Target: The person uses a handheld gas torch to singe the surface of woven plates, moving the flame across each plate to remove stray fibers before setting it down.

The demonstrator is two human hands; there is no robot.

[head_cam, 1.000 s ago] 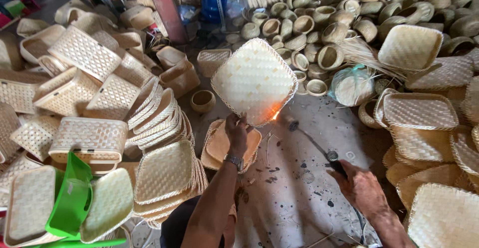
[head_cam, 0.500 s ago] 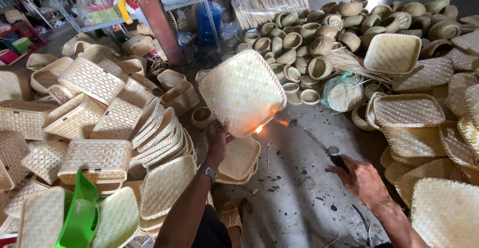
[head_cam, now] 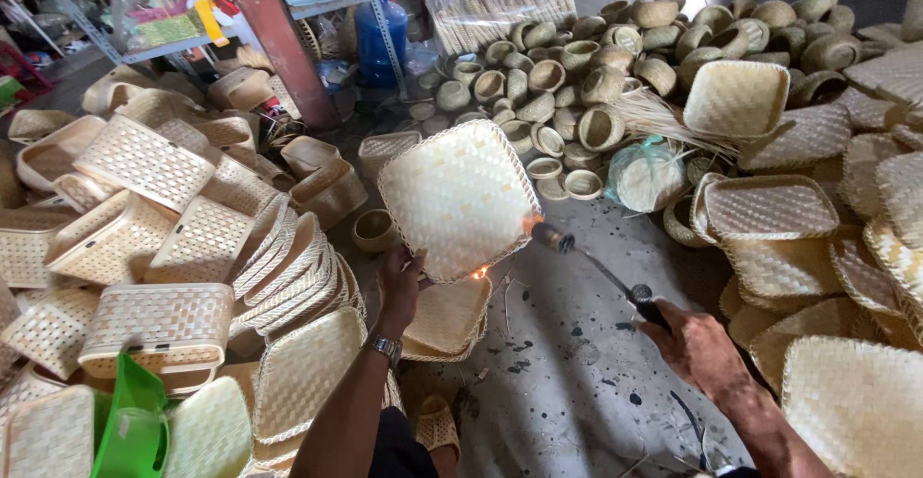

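Nearest us, our right hand (head_cam: 697, 348) has its grip closed around the dark handle of a long torch (head_cam: 596, 266), whose nozzle points up and left. Our left hand (head_cam: 399, 286), a watch (head_cam: 386, 347) on its wrist, has its grip closed on the lower edge of a square woven tray (head_cam: 460, 197), held tilted above the floor (head_cam: 577, 382). A small flame (head_cam: 479, 272) shows at the tray's lower rim. Under it lies a stack of similar trays (head_cam: 447, 319). Left stand piled woven baskets (head_cam: 163, 324); farther off, round woven bowls (head_cam: 596, 74) and a blue water bottle (head_cam: 385, 40).
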